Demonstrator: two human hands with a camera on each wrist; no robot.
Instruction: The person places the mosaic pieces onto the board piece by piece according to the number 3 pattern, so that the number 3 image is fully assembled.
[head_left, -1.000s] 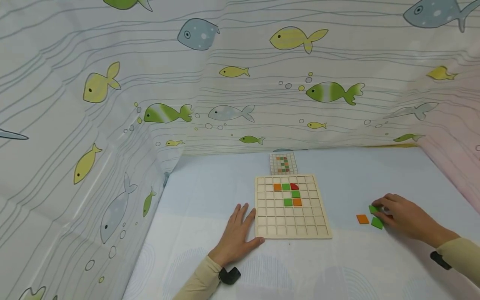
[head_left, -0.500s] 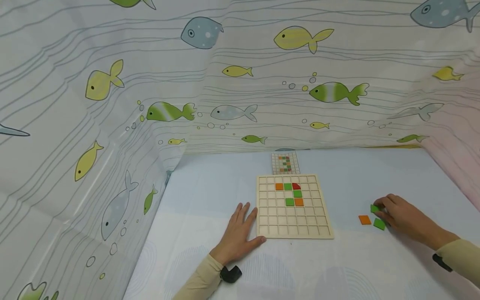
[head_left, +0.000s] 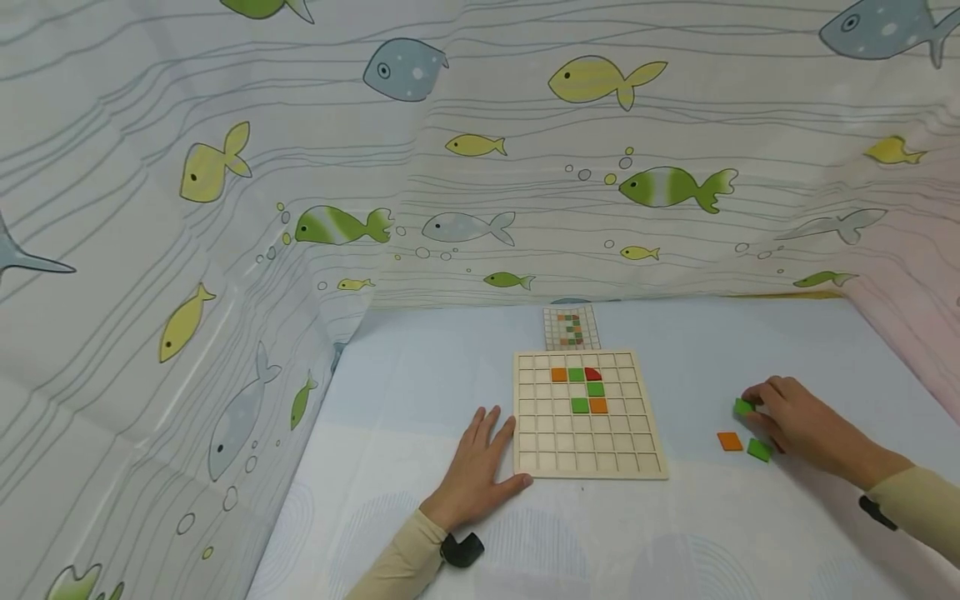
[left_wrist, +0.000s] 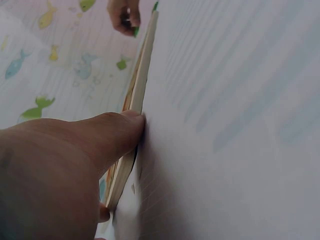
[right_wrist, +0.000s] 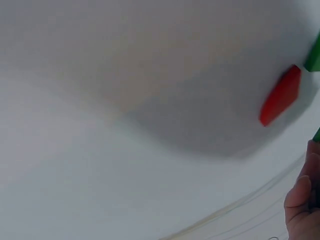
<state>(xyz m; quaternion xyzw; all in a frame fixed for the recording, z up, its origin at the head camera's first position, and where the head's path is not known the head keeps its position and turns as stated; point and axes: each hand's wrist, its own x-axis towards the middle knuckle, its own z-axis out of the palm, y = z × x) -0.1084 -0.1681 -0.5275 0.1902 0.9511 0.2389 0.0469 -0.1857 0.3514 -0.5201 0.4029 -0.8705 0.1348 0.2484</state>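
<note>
My right hand (head_left: 810,433) pinches a green square tile (head_left: 742,407) between thumb and fingertips at the right of the table. Just below it lie an orange tile (head_left: 729,442) and a second green tile (head_left: 759,450). Beneath the hand is a red piece (right_wrist: 281,97), seen best in the right wrist view. My left hand (head_left: 474,475) rests at the near left corner of the wooden grid board (head_left: 547,450), its fingers spread along the left side. In the left wrist view the thumb (left_wrist: 117,135) touches the board's edge. Orange, green and red pieces sit in the board's upper cells.
Behind the board lies a small pattern card (head_left: 555,333) with a printed grid of coloured squares. A fish-print curtain (head_left: 480,183) encloses the table at the back and both sides.
My right hand has moved slightly away from me with the green tile, drawing it apart from the other green tile. A bit of red now shows under the hand. The left hand stays put.
</note>
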